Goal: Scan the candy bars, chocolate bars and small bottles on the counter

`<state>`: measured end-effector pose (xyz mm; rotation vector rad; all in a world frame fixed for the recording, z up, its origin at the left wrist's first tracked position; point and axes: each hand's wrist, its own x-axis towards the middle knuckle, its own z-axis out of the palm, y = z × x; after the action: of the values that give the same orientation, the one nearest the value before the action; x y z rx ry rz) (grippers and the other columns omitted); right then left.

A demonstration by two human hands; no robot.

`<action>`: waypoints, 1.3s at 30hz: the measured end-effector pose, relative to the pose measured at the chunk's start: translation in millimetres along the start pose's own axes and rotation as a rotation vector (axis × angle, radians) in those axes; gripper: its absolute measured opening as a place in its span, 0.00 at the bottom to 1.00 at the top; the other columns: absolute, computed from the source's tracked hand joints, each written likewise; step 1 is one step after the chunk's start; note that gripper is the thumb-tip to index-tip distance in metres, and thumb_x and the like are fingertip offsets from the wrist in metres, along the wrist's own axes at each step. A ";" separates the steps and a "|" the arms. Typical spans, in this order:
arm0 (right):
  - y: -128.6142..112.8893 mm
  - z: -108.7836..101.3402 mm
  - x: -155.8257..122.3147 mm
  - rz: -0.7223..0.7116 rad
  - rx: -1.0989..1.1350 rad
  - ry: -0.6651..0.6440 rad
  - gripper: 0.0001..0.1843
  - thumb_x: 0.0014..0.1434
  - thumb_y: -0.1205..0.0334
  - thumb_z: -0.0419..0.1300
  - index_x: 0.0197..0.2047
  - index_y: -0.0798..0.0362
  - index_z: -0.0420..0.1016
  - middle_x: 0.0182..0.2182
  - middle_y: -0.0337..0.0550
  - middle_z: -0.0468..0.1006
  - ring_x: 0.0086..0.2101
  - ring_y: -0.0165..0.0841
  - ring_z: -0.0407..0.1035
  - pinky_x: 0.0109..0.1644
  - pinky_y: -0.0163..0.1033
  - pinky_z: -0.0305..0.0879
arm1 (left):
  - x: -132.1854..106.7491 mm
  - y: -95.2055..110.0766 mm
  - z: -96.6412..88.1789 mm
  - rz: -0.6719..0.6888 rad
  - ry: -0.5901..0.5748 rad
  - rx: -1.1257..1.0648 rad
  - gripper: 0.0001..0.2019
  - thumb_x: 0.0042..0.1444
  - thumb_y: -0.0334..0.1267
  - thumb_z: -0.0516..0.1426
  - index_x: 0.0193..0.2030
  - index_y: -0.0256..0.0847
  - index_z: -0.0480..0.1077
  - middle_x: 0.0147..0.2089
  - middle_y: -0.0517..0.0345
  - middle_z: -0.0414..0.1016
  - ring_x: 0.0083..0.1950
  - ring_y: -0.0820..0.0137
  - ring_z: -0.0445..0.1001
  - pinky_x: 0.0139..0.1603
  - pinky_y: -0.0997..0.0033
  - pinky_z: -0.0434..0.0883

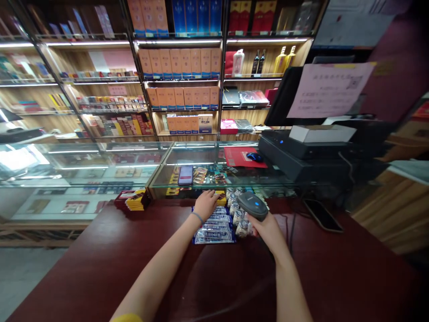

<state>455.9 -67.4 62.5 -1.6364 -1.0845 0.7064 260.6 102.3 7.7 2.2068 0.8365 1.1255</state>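
Observation:
My right hand (266,228) is wrapped around the handle of a dark grey barcode scanner (253,204) with a lit blue spot on top. Under and beside the scanner stand rows of small clear jars with silvery lids (237,217). My left hand (206,206), a grey band at its wrist, reaches over the far end of a row of blue-and-white wrapped packets (214,233). Its fingers stretch forward beside a yellow packet (221,198); whether they touch it I cannot tell.
A glass display case (201,154) borders the dark red counter (161,259). Yellow and maroon packs (134,201) lie left; a black phone (322,215) lies right near cables. Another phone (185,175) and a mouse (254,157) rest on the glass. A monitor (283,98) stands behind right.

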 end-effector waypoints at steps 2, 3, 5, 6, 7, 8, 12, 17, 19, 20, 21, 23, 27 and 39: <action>1.0 1.7 0.0 0.006 0.008 0.005 0.17 0.53 0.47 0.63 0.37 0.51 0.73 0.10 0.32 0.68 0.13 0.33 0.64 0.18 0.36 0.60 | 0.3 0.3 0.5 0.008 -0.065 0.145 0.13 0.53 0.30 0.63 0.45 0.48 0.78 0.49 0.48 0.79 0.57 0.58 0.73 0.65 0.58 0.63; 1.6 2.6 0.0 0.009 0.008 0.008 0.16 0.53 0.47 0.63 0.36 0.51 0.73 0.10 0.32 0.68 0.13 0.33 0.64 0.18 0.36 0.60 | 0.4 1.1 -0.1 0.008 -0.101 0.209 0.12 0.55 0.29 0.61 0.44 0.48 0.78 0.47 0.48 0.79 0.55 0.59 0.74 0.63 0.58 0.64; 2.7 4.1 0.4 0.018 0.008 0.013 0.15 0.52 0.48 0.64 0.34 0.51 0.73 0.10 0.32 0.67 0.13 0.33 0.64 0.18 0.36 0.59 | 0.4 3.5 -2.8 0.024 -0.152 0.301 0.13 0.57 0.28 0.59 0.45 0.48 0.78 0.46 0.47 0.79 0.54 0.59 0.74 0.60 0.59 0.66; 3.1 4.8 0.6 0.021 0.012 0.015 0.15 0.52 0.48 0.64 0.34 0.51 0.72 0.10 0.32 0.68 0.13 0.33 0.64 0.18 0.36 0.59 | 0.2 5.1 -5.0 0.040 -0.165 0.326 0.13 0.57 0.28 0.58 0.46 0.48 0.77 0.46 0.48 0.80 0.54 0.59 0.74 0.59 0.60 0.66; 3.5 5.4 0.8 0.021 0.019 0.016 0.15 0.52 0.48 0.64 0.34 0.51 0.72 0.10 0.32 0.68 0.13 0.32 0.63 0.18 0.35 0.59 | -0.2 6.8 -8.0 0.057 -0.171 0.338 0.14 0.57 0.28 0.58 0.47 0.48 0.77 0.46 0.48 0.80 0.53 0.59 0.75 0.58 0.60 0.67; 3.6 6.1 0.9 0.017 0.027 0.012 0.16 0.52 0.48 0.64 0.35 0.51 0.72 0.11 0.32 0.68 0.13 0.32 0.63 0.18 0.35 0.59 | -1.1 8.6 -11.9 0.071 -0.166 0.338 0.14 0.58 0.28 0.58 0.47 0.48 0.77 0.46 0.48 0.80 0.52 0.59 0.75 0.58 0.60 0.67; 0.7 10.3 -0.3 -0.034 0.050 0.002 0.17 0.52 0.47 0.65 0.36 0.52 0.74 0.11 0.32 0.68 0.13 0.31 0.61 0.18 0.36 0.59 | -13.0 14.6 -37.7 0.097 -0.088 0.273 0.17 0.59 0.28 0.56 0.52 0.47 0.75 0.48 0.48 0.80 0.52 0.58 0.76 0.59 0.58 0.67; -6.3 23.3 -5.3 -0.079 0.060 0.037 0.17 0.53 0.45 0.64 0.31 0.51 0.73 0.12 0.33 0.68 0.14 0.31 0.62 0.20 0.36 0.61 | -50.2 5.6 -74.0 -0.039 0.170 0.099 0.12 0.61 0.36 0.57 0.51 0.45 0.74 0.49 0.49 0.79 0.52 0.57 0.76 0.57 0.57 0.69; -7.9 30.5 -7.0 -0.085 0.048 0.036 0.16 0.53 0.45 0.64 0.29 0.51 0.72 0.12 0.34 0.68 0.15 0.32 0.63 0.21 0.37 0.62 | -66.7 -4.2 -82.5 -0.167 0.327 -0.080 0.12 0.59 0.39 0.60 0.50 0.45 0.73 0.46 0.51 0.79 0.50 0.59 0.77 0.55 0.60 0.71; -8.4 34.2 -7.8 -0.091 0.041 0.034 0.16 0.53 0.46 0.64 0.29 0.50 0.71 0.12 0.34 0.68 0.15 0.32 0.63 0.21 0.37 0.62 | -74.0 -9.4 -85.2 -0.231 0.404 -0.183 0.13 0.58 0.41 0.62 0.49 0.45 0.72 0.45 0.52 0.79 0.49 0.60 0.77 0.54 0.61 0.71; -8.7 38.1 -8.6 -0.099 0.032 0.032 0.16 0.53 0.46 0.64 0.29 0.50 0.71 0.12 0.35 0.69 0.15 0.32 0.64 0.22 0.37 0.63 | -80.3 -14.4 -87.1 -0.291 0.480 -0.288 0.14 0.57 0.42 0.63 0.49 0.44 0.71 0.44 0.53 0.79 0.49 0.61 0.78 0.54 0.62 0.72; -9.0 46.3 -10.5 -0.125 0.007 0.024 0.16 0.54 0.46 0.64 0.30 0.51 0.72 0.13 0.35 0.70 0.15 0.33 0.64 0.23 0.38 0.64 | -90.4 -23.2 -88.7 -0.400 0.617 -0.500 0.17 0.55 0.43 0.65 0.48 0.44 0.69 0.44 0.54 0.79 0.48 0.62 0.78 0.53 0.62 0.73; -8.4 67.6 -17.6 -0.163 0.010 -0.074 0.18 0.55 0.44 0.62 0.34 0.51 0.74 0.15 0.37 0.71 0.16 0.34 0.65 0.22 0.39 0.64 | -103.4 -35.4 -88.6 -0.532 0.788 -0.895 0.20 0.53 0.43 0.66 0.50 0.45 0.67 0.48 0.54 0.78 0.49 0.64 0.79 0.52 0.59 0.76; 3.5 122.3 -37.7 -0.303 -0.161 -0.399 0.26 0.52 0.60 0.62 0.55 0.52 0.72 0.47 0.50 0.83 0.48 0.48 0.78 0.50 0.49 0.74 | -110.4 -45.0 -89.8 -0.596 0.842 -1.106 0.18 0.56 0.40 0.66 0.51 0.44 0.69 0.50 0.50 0.79 0.53 0.63 0.78 0.59 0.53 0.74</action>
<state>337.1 -50.5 17.7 -1.4489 -1.6737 0.7765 121.3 68.1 -33.3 0.5107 0.7811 1.6231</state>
